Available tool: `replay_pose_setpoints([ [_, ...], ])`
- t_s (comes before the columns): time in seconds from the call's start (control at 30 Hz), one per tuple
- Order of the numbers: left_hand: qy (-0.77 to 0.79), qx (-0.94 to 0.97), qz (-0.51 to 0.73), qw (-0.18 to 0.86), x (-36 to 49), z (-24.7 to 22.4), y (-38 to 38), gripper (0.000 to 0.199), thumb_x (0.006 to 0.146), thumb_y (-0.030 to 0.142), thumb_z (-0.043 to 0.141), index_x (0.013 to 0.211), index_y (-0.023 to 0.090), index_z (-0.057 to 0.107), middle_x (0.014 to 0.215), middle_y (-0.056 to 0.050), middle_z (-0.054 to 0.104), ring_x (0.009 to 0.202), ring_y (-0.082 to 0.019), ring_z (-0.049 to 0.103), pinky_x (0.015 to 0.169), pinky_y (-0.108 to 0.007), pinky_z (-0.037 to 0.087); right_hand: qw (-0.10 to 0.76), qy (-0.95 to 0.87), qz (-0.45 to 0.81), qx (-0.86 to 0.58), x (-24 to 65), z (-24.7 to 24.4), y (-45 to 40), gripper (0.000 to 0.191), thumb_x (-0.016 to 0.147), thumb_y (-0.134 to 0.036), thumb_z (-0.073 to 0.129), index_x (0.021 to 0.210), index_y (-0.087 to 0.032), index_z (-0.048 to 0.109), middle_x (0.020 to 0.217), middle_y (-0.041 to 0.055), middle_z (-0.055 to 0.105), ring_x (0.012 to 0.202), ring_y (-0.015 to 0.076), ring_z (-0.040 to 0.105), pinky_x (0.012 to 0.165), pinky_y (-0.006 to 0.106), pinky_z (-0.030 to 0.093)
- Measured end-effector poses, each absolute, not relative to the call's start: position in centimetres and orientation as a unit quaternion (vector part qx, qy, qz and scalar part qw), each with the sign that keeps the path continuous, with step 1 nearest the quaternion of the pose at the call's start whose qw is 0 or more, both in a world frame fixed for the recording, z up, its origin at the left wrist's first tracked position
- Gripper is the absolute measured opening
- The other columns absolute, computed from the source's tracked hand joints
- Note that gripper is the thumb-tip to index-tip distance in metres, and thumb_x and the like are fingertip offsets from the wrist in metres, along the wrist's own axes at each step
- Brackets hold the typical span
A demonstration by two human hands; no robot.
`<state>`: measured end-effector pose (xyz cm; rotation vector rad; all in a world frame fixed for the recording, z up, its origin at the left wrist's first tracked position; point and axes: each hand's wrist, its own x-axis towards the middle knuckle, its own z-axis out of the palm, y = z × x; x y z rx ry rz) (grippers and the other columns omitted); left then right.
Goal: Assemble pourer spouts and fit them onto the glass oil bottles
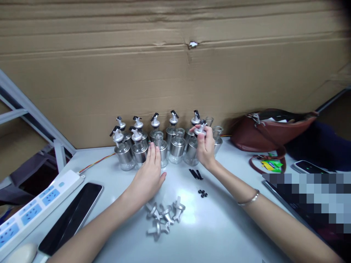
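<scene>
My right hand [206, 144] grips a silver pourer top [201, 128] with a black tip, just above a glass bottle with a steel band [192, 151]. Flat and with its fingers stretched out, my left hand [150, 170] is at the front of an open-necked bottle [162, 149]; whether it touches the glass I cannot tell. Several bottles around them carry silver tops with black spouts, such as the front left one [124, 155]. Nearer me lie several loose silver pourer parts [166, 215], black strips [196, 174] and small black rings [203, 193].
Cardboard [164, 80] stands behind the bottles. On the left are a power strip [35, 212], a black phone [72, 217] and a white rounded object [23, 254]. A brown bag [274, 133], green-yellow packet [271, 166] and another device [309, 167] lie on the right.
</scene>
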<state>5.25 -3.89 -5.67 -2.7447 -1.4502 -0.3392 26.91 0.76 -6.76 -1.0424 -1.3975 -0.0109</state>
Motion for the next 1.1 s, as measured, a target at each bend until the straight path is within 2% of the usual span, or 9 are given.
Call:
replay_pose_setpoints([
  [0.13, -0.463, -0.880, -0.104, 0.021, 5.2, -5.2, -4.1, 0.068, 0.086, 0.019, 0.050, 0.141, -0.006, 0.018, 0.151, -0.036, 0.014, 0.142, -0.039, 0.015, 0.109, -0.052, 0.036, 0.656, -0.598, -0.008, -0.460, 26.6, -6.1, -1.1, 0.034, 0.098, -0.047, 0.029, 0.108, -0.022, 0.049, 0.104, 0.0092, 0.056, 0.100, 0.0235, 0.054, 0.092, 0.041, 0.040],
  [0.3, -0.441, -0.888, -0.125, 0.038, 5.5, -3.2, -6.5, 0.053, 0.086, 0.019, 0.051, 0.135, 0.006, 0.034, 0.147, -0.028, 0.035, 0.130, -0.037, 0.045, 0.097, -0.053, 0.046, 0.615, -0.639, 0.036, -0.461, 26.3, -5.1, -6.0, 0.024, 0.093, -0.043, 0.048, 0.097, -0.022, 0.059, 0.097, 0.0066, 0.052, 0.095, 0.0224, 0.054, 0.085, 0.036, 0.044],
  [0.37, -0.403, -0.900, -0.163, -0.029, 5.8, -2.6, -7.8, 0.033, 0.089, 0.022, 0.049, 0.120, 0.012, 0.045, 0.129, -0.020, 0.056, 0.113, -0.032, 0.060, 0.087, -0.047, 0.052, 0.583, -0.671, 0.066, -0.454, 26.5, -5.1, -7.8, 0.022, 0.091, -0.042, 0.055, 0.091, -0.021, 0.062, 0.093, 0.0062, 0.056, 0.088, 0.0208, 0.058, 0.077, 0.032, 0.047],
  [0.43, -0.371, -0.896, -0.211, -0.123, 6.3, -2.8, -9.0, 0.020, 0.088, 0.022, 0.049, 0.108, 0.016, 0.047, 0.107, -0.012, 0.063, 0.093, -0.024, 0.066, 0.077, -0.039, 0.056, 0.545, -0.706, 0.107, -0.440, 26.8, -5.4, -9.2, 0.025, 0.088, -0.044, 0.060, 0.085, -0.020, 0.065, 0.087, 0.0053, 0.060, 0.079, 0.0189, 0.060, 0.069, 0.029, 0.049],
  [0.5, -0.350, -0.881, -0.267, -0.174, 7.1, -3.7, -9.8, 0.027, 0.086, 0.021, 0.054, 0.110, 0.018, 0.042, 0.103, -0.010, 0.062, 0.090, -0.021, 0.065, 0.076, -0.035, 0.056, 0.512, -0.734, 0.132, -0.427, 27.0, -5.9, -10.0, 0.029, 0.084, -0.048, 0.064, 0.079, -0.019, 0.066, 0.073, 0.0024, 0.059, 0.066, 0.0164, 0.059, 0.060, 0.026, 0.048],
  [0.63, -0.323, -0.879, -0.325, -0.132, 8.8, -6.0, -10.6, 0.043, 0.085, 0.019, 0.059, 0.121, 0.020, 0.035, 0.112, -0.011, 0.060, 0.100, -0.024, 0.062, 0.082, -0.038, 0.054, 0.497, -0.746, 0.135, -0.421, 26.6, -6.5, -11.2, 0.029, 0.089, -0.044, 0.059, 0.080, -0.017, 0.066, 0.062, 0.0000, 0.054, 0.053, 0.0132, 0.052, 0.049, 0.023, 0.045],
  [0.83, -0.307, -0.884, -0.352, -0.032, 8.7, -7.1, -10.6, 0.021, 0.090, 0.013, 0.046, 0.110, 0.018, 0.043, 0.095, -0.009, 0.065, 0.081, -0.021, 0.063, 0.068, -0.033, 0.048, 0.442, -0.800, 0.132, -0.384, 26.7, -6.7, -12.5, 0.020, 0.096, -0.024, 0.046, 0.108, -0.014, 0.059, 0.087, 0.0079, 0.063, 0.074, 0.0160, 0.061, 0.067, 0.025, 0.053],
  [1.0, -0.246, -0.883, -0.392, -0.082, 7.7, -7.3, -11.0, 0.031, 0.079, 0.007, 0.041, 0.109, 0.015, 0.039, 0.084, -0.007, 0.059, 0.071, -0.018, 0.054, 0.063, -0.031, 0.045, 0.424, -0.827, 0.066, -0.364, 27.7, -6.9, -12.3, 0.023, 0.097, -0.034, 0.049, 0.107, -0.014, 0.055, 0.088, 0.0088, 0.066, 0.077, 0.0181, 0.062, 0.068, 0.029, 0.052],
  [1.1, -0.233, -0.886, -0.378, -0.131, 7.8, -7.3, -11.5, 0.017, 0.085, 0.014, 0.040, 0.101, 0.017, 0.039, 0.076, -0.004, 0.053, 0.066, -0.017, 0.048, 0.058, -0.028, 0.043, 0.392, -0.851, 0.040, -0.349, 27.8, -6.7, -12.2, 0.031, 0.099, -0.035, 0.042, 0.115, -0.011, 0.051, 0.092, 0.0109, 0.068, 0.079, 0.0184, 0.063, 0.069, 0.029, 0.052],
])
